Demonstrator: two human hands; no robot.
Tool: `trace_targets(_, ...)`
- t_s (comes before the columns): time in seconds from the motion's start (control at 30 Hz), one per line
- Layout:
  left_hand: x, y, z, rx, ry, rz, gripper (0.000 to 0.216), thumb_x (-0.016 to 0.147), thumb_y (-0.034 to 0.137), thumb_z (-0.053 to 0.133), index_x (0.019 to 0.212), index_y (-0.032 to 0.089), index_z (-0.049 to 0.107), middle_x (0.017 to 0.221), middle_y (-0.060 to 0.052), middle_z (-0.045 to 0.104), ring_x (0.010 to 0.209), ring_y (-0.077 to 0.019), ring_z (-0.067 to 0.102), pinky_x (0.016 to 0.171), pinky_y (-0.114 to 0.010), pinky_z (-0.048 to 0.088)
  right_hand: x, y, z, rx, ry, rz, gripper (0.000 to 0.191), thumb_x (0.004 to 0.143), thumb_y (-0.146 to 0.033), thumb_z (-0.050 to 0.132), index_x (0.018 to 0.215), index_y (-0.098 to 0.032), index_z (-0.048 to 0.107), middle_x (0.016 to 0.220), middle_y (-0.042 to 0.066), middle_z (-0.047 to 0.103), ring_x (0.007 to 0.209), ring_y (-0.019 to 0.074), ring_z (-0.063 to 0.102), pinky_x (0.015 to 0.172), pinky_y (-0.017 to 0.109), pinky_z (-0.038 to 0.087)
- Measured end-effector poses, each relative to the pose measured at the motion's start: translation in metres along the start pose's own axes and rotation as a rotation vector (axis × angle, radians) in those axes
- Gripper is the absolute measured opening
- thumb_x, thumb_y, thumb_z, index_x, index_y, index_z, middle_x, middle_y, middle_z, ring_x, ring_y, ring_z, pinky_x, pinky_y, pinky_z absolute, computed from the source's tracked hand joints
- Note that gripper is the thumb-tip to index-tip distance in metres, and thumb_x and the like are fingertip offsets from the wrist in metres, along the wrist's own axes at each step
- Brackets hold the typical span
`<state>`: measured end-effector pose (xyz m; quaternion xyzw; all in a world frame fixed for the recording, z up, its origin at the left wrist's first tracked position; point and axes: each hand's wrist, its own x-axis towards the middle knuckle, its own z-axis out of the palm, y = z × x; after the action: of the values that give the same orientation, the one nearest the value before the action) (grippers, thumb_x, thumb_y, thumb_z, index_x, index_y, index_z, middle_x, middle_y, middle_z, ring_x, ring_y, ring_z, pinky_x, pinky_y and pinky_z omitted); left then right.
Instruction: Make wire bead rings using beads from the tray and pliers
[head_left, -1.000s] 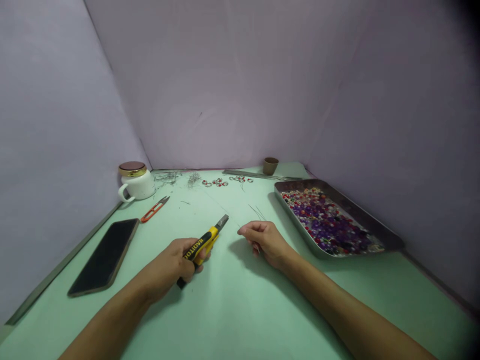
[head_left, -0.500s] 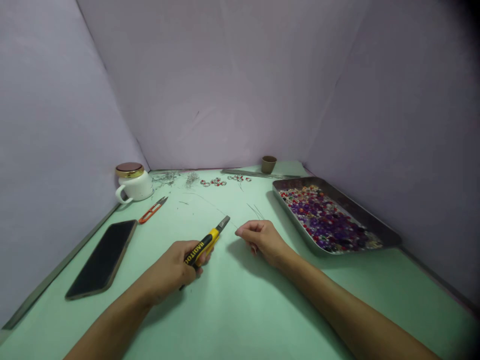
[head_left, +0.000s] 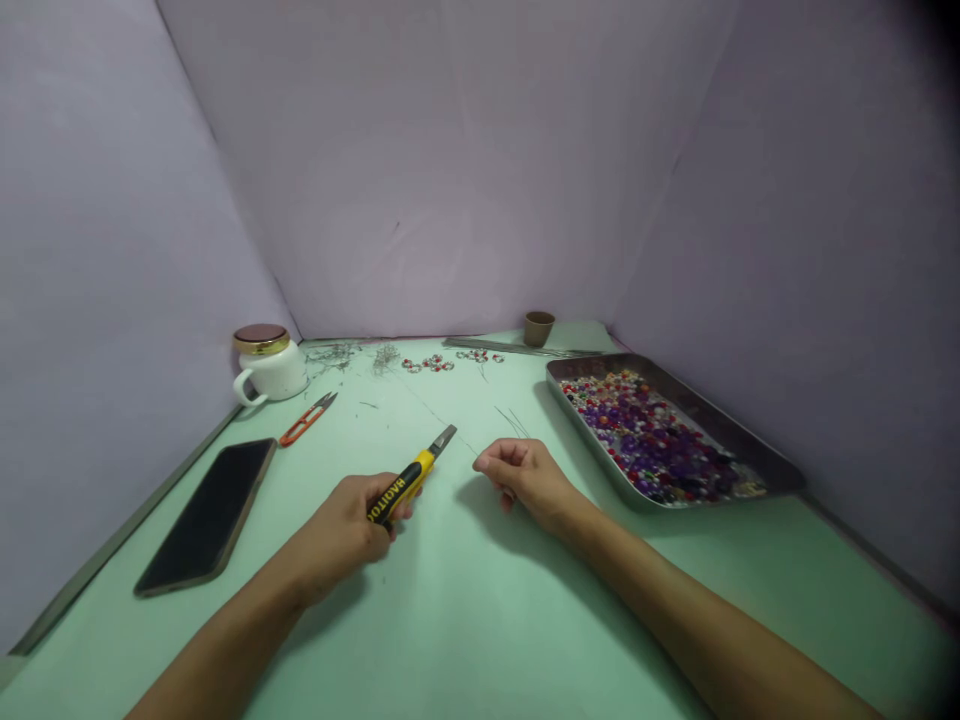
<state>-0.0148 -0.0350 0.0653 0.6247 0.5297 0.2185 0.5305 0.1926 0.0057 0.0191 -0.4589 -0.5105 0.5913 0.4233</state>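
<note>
My left hand [head_left: 351, 530] is wrapped round a pair of pliers [head_left: 409, 483] with black and yellow handles and a grey jaw pointing up and right. Between the thumb and index finger of my right hand [head_left: 523, 474] is the end of a thin wire [head_left: 427, 408]. The wire runs up and left from my fingertips, past the pliers' tip, over the green tabletop. Whether the jaws touch the wire I cannot tell. Just beyond my right hand lie a few loose wire pieces [head_left: 512, 420].
On the right stands a metal tray [head_left: 600, 465] of mixed beads [head_left: 645, 435]. To the left are a phone [head_left: 210, 515], orange thread snips [head_left: 306, 420] and a lidded white mug [head_left: 274, 370]. Beaded rings [head_left: 429, 364], wire scraps [head_left: 334, 355], long rods [head_left: 487, 346] and a small brown cup [head_left: 538, 328] sit at the back.
My left hand and the pliers have shifted slightly left and up. My right hand stays almost in place, still pinching the wire.
</note>
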Motion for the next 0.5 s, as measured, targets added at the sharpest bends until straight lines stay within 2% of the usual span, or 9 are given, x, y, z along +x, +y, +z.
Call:
trace_targets(0.1,-0.0011,-0.0016,0.002,-0.05,-0.044,-0.047,0.022,0.047,0.007,0.038,0.066,0.018,0.039,0.061,0.004,0.038,0.054,-0.009,0.031,0.047,-0.022,0.018,0.001,0.0019,-0.0003,-0.001,0.031,-0.006,0.017,0.063,-0.03,0.063,0.057,-0.016,0.056,0.043,-0.006,0.041,0.037,0.0049,0.034,0.032,0.018,0.037)
trace_targets(0.23,-0.0016,-0.0027,0.0038,-0.07,-0.107,-0.007,0.025,0.045,0.006,0.037,0.068,0.018,0.04,0.061,0.004,0.039,0.054,-0.0085,0.028,0.047,-0.023,0.018,0.0017,0.0024,0.0002,-0.031,0.067,-0.01,0.016,0.063,-0.029,0.063,0.056,-0.016,0.056,0.043,-0.006,0.042,0.036,0.0052,0.035,0.032,0.019,0.036)
trace_targets(0.5,-0.0006,0.0018,0.008,-0.006,-0.119,0.006,0.023,0.043,0.006,0.035,0.063,0.018,0.038,0.061,0.004,0.038,0.055,-0.0089,0.032,0.047,-0.022,0.02,0.0021,0.004,0.0022,-0.059,0.054,-0.019,0.018,0.063,-0.031,0.062,0.059,-0.015,0.056,0.045,-0.006,0.042,0.037,0.0049,0.036,0.032,0.019,0.038)
